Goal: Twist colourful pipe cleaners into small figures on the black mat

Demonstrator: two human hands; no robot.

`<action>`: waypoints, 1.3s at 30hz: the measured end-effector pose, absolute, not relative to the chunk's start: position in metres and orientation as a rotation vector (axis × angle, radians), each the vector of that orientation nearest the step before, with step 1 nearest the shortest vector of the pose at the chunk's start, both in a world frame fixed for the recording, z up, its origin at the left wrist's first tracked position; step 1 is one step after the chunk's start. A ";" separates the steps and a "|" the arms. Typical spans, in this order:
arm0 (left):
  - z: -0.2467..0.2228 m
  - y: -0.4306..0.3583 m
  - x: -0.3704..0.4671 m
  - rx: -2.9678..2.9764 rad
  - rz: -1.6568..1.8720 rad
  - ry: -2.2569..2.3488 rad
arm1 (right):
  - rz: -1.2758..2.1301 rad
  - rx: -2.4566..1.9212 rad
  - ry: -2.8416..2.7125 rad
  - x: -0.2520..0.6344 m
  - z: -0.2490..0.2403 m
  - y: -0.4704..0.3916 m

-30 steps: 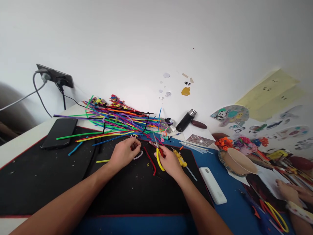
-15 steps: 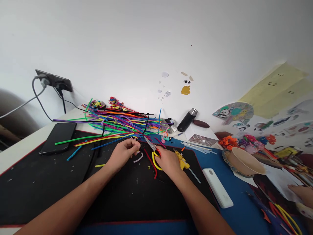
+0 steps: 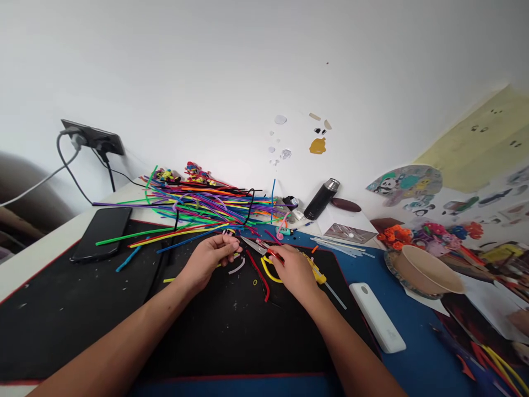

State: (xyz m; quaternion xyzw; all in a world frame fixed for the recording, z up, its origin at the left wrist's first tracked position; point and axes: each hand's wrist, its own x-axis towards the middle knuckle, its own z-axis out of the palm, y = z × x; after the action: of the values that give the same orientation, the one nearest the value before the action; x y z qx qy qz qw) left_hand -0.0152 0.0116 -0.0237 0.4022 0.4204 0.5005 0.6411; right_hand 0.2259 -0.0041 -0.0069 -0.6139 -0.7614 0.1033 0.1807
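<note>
My left hand (image 3: pixel 212 258) is closed in a pinch over the middle of the black mat. At its fingertips is a tiny yellow, white and dark piece (image 3: pixel 228 232), mostly hidden by the fingers. To the right, my right hand (image 3: pixel 295 270) grips scissors (image 3: pixel 270 272) with yellow and red handles. Their blades point left, with the tips close to my left fingertips; I cannot tell whether they touch the piece. Below, a red pipe cleaner (image 3: pixel 264 284) and a curved pale strip (image 3: pixel 237 267) lie on the mat.
Many coloured pipe cleaners (image 3: pixel 202 201) are heaped against the wall. A phone (image 3: pixel 103 231) lies at left. A yellow glue gun (image 3: pixel 318 274), white power bank (image 3: pixel 378 317), black flask (image 3: pixel 322 198) and beige bowl (image 3: pixel 430 270) are at right. Another person's hand (image 3: pixel 518 320) shows at the right edge.
The scissors have turned to a flatter angle, and their tips have come nearer my left fingertips. My left hand keeps its pinch. The whole view has shifted slightly.
</note>
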 end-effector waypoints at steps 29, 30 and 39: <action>-0.027 0.004 -0.008 0.748 1.019 0.803 | 1.410 -1.030 -1.286 0.168 -0.026 -0.001; -0.027 0.003 -0.008 0.759 1.005 0.805 | 1.421 -1.032 -1.287 0.169 -0.026 -0.002; -0.026 0.001 -0.006 0.820 0.944 0.836 | 1.459 -1.037 -1.353 0.180 -0.019 -0.004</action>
State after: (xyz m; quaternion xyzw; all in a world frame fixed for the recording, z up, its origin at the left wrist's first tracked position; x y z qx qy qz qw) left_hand -0.0064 0.0009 -0.0263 0.3724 0.3798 0.4287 0.7303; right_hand 0.1805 -0.0041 -0.0191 -0.4164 -0.5433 0.5859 0.4337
